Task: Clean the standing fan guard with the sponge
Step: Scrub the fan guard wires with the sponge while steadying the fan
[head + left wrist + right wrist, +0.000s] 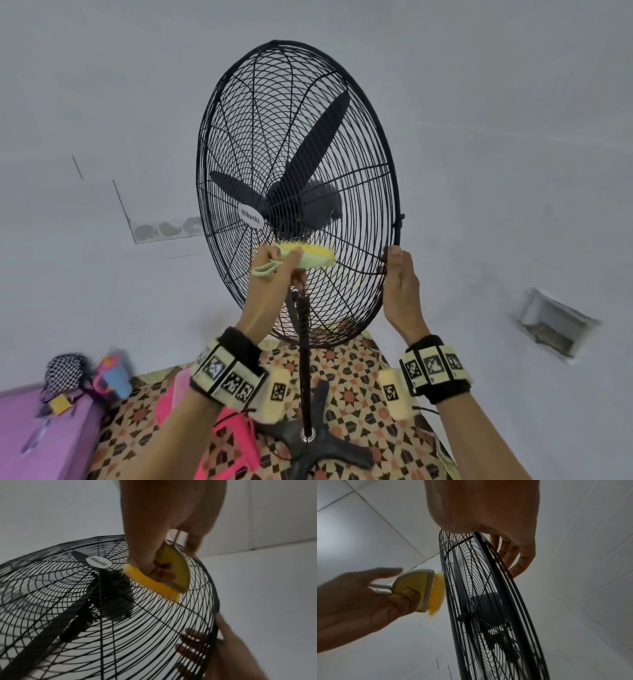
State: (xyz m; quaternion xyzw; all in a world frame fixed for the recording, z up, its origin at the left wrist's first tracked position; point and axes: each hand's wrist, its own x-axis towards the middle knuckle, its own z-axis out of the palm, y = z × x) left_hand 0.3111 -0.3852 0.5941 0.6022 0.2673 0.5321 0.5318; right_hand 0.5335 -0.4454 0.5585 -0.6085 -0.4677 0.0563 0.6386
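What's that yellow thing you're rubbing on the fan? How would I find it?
Find the big black fan guard. Just below its round white badge, the left hand holds a small brush against the wires. It alone is bright there: yellow bristles, pale green back.

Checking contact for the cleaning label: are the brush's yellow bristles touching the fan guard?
Touching. The left wrist view shows the yellow bristles of the brush lying flat on the wires of the fan guard, below the badge, with no gap.

Read "Mikachi" in dark letters on the round white badge [251, 217] at the centre of the black fan guard [363, 192]. Could not read the square black-and-white codes on the wristbands [226, 373].
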